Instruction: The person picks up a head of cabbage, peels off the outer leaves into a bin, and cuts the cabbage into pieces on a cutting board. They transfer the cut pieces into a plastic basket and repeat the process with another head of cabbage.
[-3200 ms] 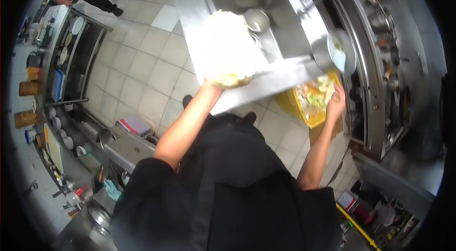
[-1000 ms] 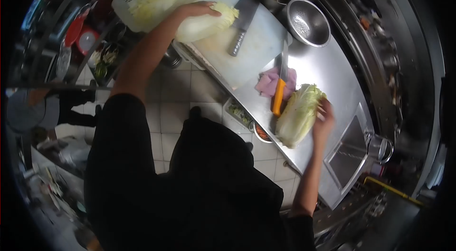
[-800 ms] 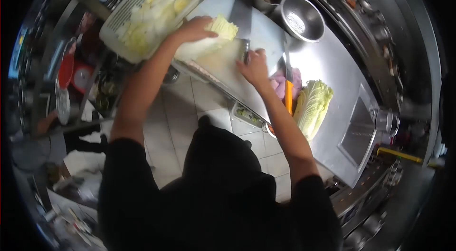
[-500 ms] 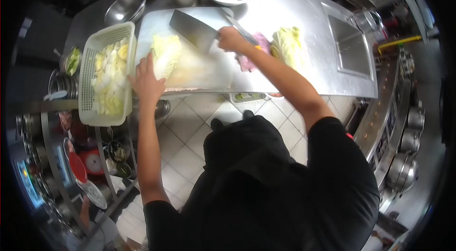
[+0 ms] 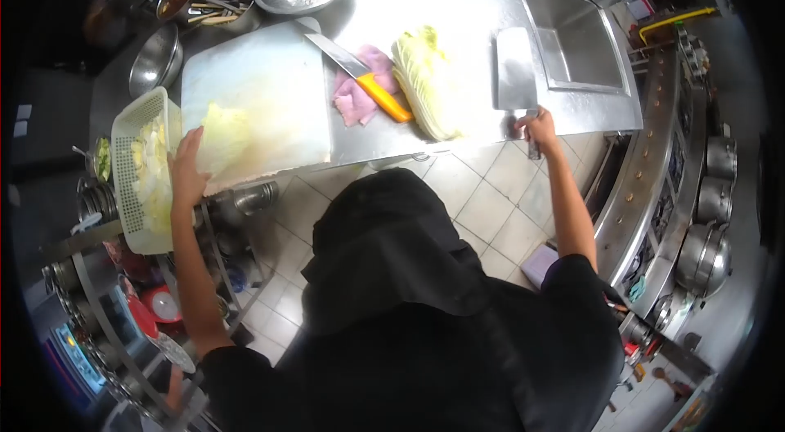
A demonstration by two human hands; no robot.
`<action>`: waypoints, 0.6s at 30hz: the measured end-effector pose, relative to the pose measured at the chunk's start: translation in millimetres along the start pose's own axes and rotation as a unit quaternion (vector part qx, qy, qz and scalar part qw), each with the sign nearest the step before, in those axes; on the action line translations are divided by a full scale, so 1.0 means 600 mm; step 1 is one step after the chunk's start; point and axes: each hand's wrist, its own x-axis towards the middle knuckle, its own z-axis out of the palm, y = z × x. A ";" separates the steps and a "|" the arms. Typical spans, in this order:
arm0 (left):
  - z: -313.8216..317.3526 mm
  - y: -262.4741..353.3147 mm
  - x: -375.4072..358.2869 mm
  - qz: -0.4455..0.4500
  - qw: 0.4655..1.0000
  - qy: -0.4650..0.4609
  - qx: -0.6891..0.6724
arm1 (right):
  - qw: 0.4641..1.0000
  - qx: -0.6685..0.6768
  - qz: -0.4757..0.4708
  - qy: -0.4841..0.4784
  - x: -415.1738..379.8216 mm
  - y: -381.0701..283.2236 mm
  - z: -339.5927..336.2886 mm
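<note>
Two hands apart: left hand (image 5: 186, 179) spread on cabbage (image 5: 222, 136), right hand (image 5: 536, 126) gripping cleaver (image 5: 515, 71).

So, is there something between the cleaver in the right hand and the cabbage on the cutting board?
Yes. The right hand holds the cleaver near the sink. Between it and the cabbage half under the left hand lie another cabbage half, an orange-handled knife and a pink cloth.

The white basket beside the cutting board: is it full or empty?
Partly full. The white basket holds pale chopped cabbage pieces heaped at the end by the left hand; how deep the heap goes cannot be told.
</note>
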 end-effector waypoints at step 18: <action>-0.011 -0.018 0.048 0.237 0.971 -0.013 0.032 | 0.776 -0.362 -0.516 -0.022 -0.098 -0.203 0.448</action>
